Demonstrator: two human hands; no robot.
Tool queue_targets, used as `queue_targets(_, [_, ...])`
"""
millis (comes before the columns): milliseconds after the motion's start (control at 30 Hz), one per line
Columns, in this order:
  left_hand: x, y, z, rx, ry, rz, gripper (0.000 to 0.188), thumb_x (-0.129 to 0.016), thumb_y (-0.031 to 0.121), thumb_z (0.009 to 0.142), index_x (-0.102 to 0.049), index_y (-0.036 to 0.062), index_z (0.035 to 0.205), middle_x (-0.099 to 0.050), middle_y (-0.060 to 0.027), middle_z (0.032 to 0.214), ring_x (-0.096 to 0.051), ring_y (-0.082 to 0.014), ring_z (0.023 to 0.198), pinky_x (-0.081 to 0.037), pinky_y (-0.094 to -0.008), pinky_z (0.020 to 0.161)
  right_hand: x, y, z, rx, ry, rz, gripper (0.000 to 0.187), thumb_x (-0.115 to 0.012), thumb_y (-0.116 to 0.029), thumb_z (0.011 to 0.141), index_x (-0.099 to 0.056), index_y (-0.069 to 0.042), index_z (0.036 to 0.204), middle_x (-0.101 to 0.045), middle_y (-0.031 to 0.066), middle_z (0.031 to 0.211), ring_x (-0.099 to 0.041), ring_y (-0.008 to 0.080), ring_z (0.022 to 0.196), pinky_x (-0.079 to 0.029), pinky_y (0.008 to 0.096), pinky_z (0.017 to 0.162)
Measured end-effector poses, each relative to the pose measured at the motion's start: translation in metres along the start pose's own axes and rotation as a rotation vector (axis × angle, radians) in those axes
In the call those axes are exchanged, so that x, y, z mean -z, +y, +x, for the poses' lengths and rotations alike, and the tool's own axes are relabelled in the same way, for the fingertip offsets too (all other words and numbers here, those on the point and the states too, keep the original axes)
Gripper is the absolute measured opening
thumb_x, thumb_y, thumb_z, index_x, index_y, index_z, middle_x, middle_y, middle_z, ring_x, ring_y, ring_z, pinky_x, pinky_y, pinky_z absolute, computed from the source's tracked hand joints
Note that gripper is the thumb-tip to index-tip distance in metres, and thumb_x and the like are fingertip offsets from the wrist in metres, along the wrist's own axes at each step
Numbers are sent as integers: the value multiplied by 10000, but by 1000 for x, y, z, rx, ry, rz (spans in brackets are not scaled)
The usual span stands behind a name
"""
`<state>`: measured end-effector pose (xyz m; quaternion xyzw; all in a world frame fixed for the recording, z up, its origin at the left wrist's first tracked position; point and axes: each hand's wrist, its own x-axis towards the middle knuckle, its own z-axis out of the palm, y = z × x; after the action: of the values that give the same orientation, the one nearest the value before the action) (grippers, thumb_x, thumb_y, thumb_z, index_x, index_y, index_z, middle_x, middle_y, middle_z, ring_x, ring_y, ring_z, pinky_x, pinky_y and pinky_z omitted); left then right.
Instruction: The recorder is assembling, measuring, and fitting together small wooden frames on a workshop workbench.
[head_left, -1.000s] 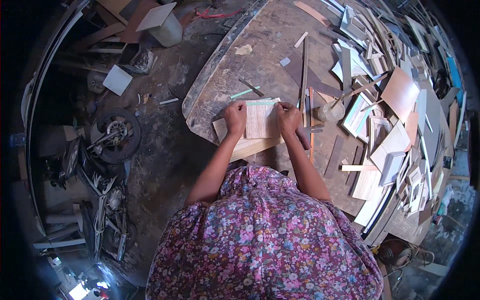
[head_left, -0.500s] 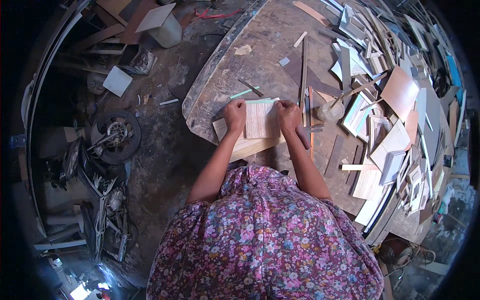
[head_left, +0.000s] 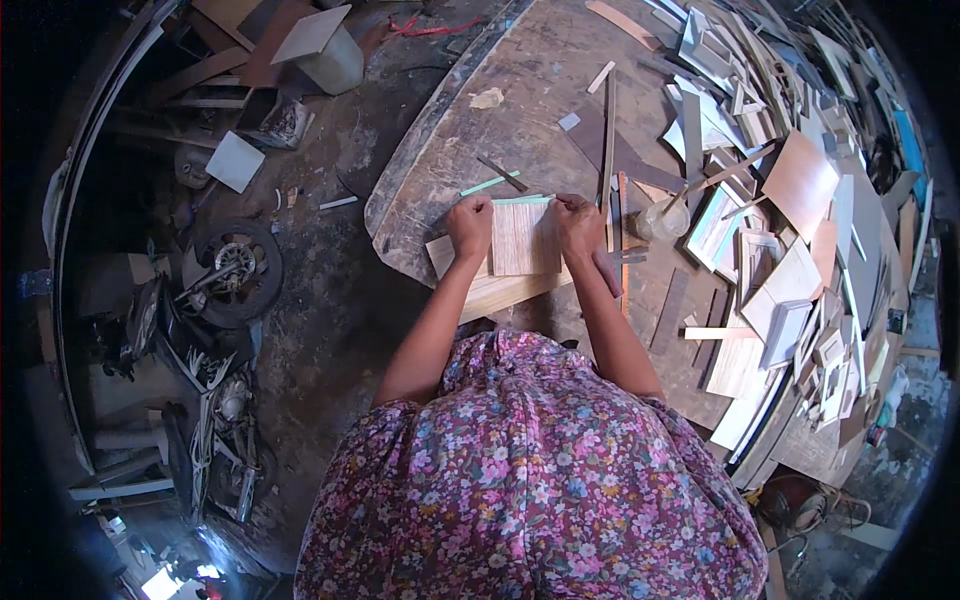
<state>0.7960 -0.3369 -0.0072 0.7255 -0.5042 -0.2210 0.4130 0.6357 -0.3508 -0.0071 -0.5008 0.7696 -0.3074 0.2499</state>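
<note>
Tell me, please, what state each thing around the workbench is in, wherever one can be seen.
Held green strip: along the far edge of the striped panel
Striped panel: lying flat
Left grip: closed at the strip's left end
Right grip: closed at its right end
Hammer: lying down, not in use
Cup: sticks leaning in it
Bucket: covered by a pale board

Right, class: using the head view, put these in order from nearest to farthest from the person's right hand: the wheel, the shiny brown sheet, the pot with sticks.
From the right hand:
1. Pot with sticks: just to its right, on the table.
2. Shiny brown sheet: farther right, among the scraps.
3. Wheel: far left, off the table.
</note>
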Motion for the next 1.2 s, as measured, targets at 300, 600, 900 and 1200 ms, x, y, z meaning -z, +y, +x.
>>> queue_targets(300, [-3,-1,0,-114,39,88,111,-537,116,677,-594,26,645,-560,-154,638,-557,-303,596,-432,-367,548,1,-2,-3,53,18,19,203,-622,-223,665,-644,-89,815,-623,77,698,-594,171,624,-446,258,579])
queue_targets(600, [-2,1,-8,-265,19,212,121,-491,40,691,-589,17,756,-561,-155,747,-546,-306,695,-432,-366,621,2,-4,-4,21,17,46,196,-621,-235,659,-650,-102,800,-618,93,693,-591,180,616,-444,266,576])
queue_targets(900, [1,6,-22,-349,-176,460,255,-459,0,687,-542,-38,925,-509,-178,874,-533,-310,760,-437,-374,662,-2,0,-2,65,75,-25,189,-602,-255,665,-653,-127,794,-618,95,700,-602,204,625,-455,288,565])
queue_targets(1200, [4,11,-21,-262,-208,449,298,-443,4,697,-517,-55,980,-495,-175,903,-528,-309,780,-433,-372,671,5,-9,-7,24,76,-67,184,-600,-256,669,-654,-149,809,-618,89,706,-598,228,621,-462,302,574])
